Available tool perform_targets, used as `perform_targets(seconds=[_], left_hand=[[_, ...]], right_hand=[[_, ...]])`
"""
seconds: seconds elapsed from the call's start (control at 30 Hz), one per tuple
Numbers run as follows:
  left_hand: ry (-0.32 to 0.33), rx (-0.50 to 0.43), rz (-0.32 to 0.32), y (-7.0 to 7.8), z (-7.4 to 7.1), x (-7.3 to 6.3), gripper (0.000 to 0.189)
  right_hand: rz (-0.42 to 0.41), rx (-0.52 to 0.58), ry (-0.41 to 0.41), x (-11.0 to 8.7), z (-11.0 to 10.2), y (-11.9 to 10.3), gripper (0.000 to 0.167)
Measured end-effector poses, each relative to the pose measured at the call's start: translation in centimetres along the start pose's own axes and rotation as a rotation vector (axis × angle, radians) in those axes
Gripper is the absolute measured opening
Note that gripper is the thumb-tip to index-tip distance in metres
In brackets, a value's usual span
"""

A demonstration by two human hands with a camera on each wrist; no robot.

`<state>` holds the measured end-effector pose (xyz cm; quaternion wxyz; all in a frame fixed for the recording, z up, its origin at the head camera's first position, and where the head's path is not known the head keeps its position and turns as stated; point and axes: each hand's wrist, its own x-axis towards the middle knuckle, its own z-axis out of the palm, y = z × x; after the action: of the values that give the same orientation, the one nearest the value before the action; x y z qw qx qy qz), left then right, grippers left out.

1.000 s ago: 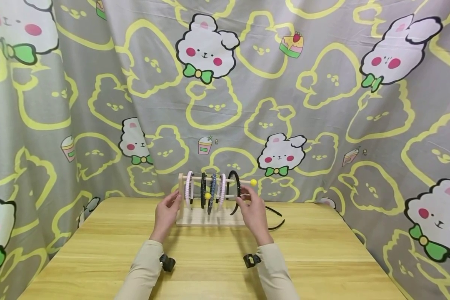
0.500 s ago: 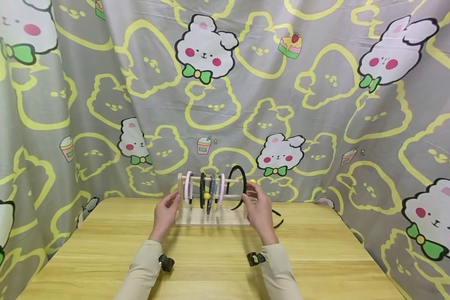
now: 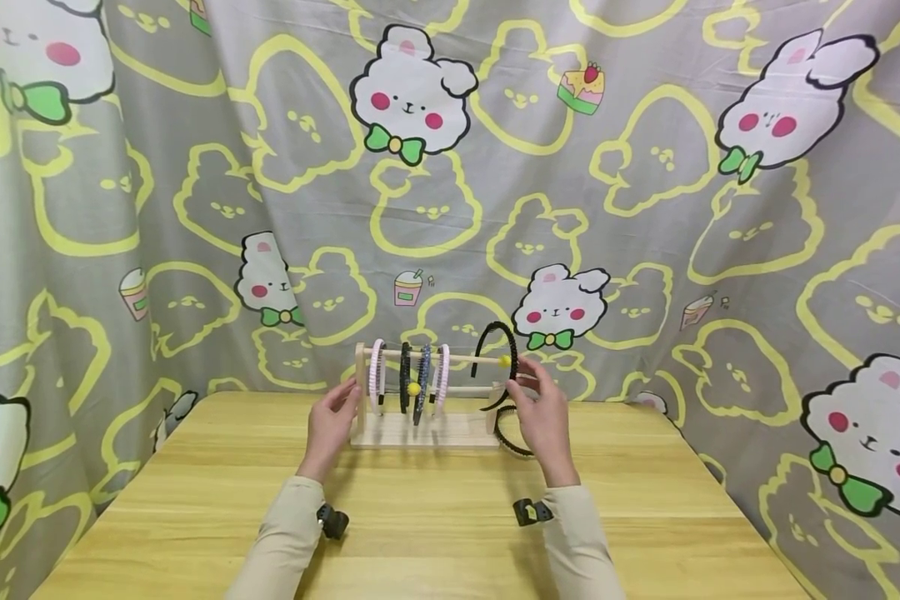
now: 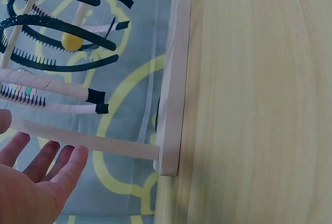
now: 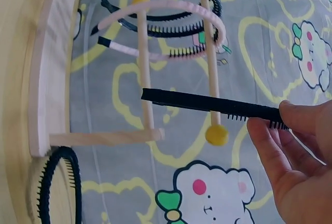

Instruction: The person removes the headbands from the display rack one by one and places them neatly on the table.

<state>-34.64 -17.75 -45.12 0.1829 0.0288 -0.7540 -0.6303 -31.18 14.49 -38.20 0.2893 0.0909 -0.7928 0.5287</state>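
A wooden headband stand (image 3: pixel 427 434) is on the table. My left hand (image 3: pixel 332 427) pinches its left upright (image 4: pixel 88 140), thumb on one side and fingers on the other. My right hand (image 3: pixel 543 417) pinches a black toothed headband (image 5: pixel 207 101) near its bend. The loop overlaps the yellow ball (image 5: pixel 217 135) at the rod's right end in the head view. Farther left on the rods hang a pink headband (image 3: pixel 376 375), a black one (image 3: pixel 405 379), a glittery blue one (image 3: pixel 423 375) and another pink headband (image 3: pixel 442 375).
Another black toothed headband (image 5: pixel 59 187) rests by the stand's right end, partly hidden by my right hand in the head view. A second yellow ball (image 3: pixel 414 389) caps the front rod. A patterned curtain (image 3: pixel 435 200) hangs behind the wooden table (image 3: pixel 420 517).
My right hand has moved right, carrying the black headband along the rod to its balled end. My left hand stays at the left upright.
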Motion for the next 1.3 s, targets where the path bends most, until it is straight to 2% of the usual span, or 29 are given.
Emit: perform_targets(seconds=[0.23,0.53,0.8,1.3], left_hand=[[0.003,0.004,-0.005,-0.1,0.0,0.1,0.046],[0.004,0.009,0.000,-0.2,-0.1,0.1,0.046],[0.000,0.013,0.005,-0.2,-0.1,-0.1,0.048],[-0.004,0.014,0.007,-0.2,0.0,-0.1,0.047]], right_hand=[[0.005,0.004,0.025,0.3,-1.2,0.4,0.045],[0.053,0.045,0.032,0.6,-2.4,0.5,0.046],[0.029,-0.037,0.033,0.8,-3.7,1.3,0.043],[-0.033,-0.219,0.028,1.1,-8.1,5.1,0.041]])
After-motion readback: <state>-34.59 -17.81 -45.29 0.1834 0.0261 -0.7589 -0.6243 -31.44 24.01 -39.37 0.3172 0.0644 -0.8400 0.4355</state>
